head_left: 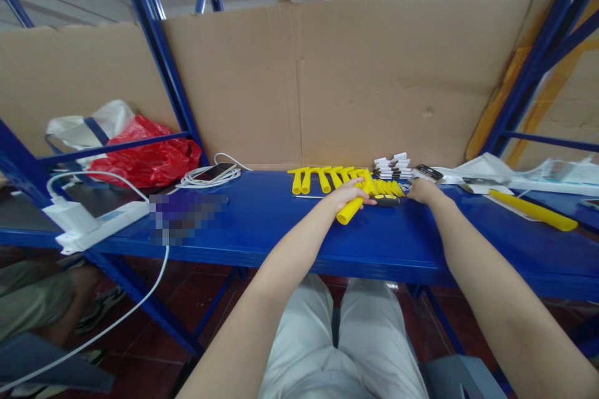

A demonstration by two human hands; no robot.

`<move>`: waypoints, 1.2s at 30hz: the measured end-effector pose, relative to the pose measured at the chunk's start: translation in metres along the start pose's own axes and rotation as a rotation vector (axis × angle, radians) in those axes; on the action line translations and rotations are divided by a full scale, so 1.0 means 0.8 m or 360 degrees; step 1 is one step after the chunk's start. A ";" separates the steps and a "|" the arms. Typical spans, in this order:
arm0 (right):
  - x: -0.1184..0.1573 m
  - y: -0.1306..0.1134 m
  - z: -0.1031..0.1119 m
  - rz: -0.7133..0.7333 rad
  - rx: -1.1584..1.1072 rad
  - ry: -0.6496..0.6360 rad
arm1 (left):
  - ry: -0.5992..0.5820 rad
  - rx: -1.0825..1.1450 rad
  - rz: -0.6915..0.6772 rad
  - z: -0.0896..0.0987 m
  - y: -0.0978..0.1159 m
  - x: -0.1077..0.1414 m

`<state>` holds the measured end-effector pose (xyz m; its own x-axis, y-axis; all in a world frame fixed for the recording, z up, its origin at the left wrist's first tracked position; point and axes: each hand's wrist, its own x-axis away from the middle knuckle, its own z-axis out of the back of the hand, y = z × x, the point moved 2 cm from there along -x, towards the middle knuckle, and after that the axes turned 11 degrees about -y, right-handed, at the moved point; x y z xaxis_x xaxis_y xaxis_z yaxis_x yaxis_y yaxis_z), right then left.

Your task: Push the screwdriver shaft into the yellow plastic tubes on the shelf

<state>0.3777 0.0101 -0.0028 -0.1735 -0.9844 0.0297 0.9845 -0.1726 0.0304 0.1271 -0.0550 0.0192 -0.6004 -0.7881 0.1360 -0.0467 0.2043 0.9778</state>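
Note:
My left hand (347,194) is closed around a yellow plastic handle (349,212), its hollow round end towards me. Just beyond it, several similar yellow handles (324,179) lie in a row on the blue shelf top (262,218). A screwdriver (387,201) with a black and yellow grip lies by my left fingers, its thin shaft pointing left. My right hand (423,191) is down at the shelf with fingers drawn together beside small yellow pieces (389,188); what its fingertips hold is hidden. Behind it lies a small black packet (428,173).
Black-and-white pieces (394,166) are stacked near the cardboard wall (374,75). On the right lies a long yellow piece (536,209) by plastic bags (496,168). Leftward are a power strip (103,224), coiled white cable (206,179) and red bag (150,153). Another person's leg (37,293) shows lower left.

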 end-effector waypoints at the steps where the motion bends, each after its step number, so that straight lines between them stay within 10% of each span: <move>1: 0.001 -0.001 0.001 0.0027 0.0008 -0.0003 | -0.0005 0.0012 0.0009 0.001 -0.001 -0.001; 13: 0.020 -0.011 0.018 0.0088 -0.0456 0.0184 | -0.0030 0.0062 0.0008 0.004 0.001 -0.003; 22: 0.051 -0.082 0.036 0.0871 -0.1649 0.0355 | -0.0034 0.0022 0.0000 0.002 0.002 0.000; 36: 0.054 -0.091 0.034 0.0989 -0.1742 0.0296 | -0.0081 -0.0115 -0.0046 0.007 0.000 -0.002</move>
<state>0.2981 -0.0192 0.0233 0.2412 -0.8842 -0.3999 0.4198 0.4666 -0.7785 0.1234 -0.0506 0.0182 -0.6396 -0.7621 0.1010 -0.0080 0.1380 0.9904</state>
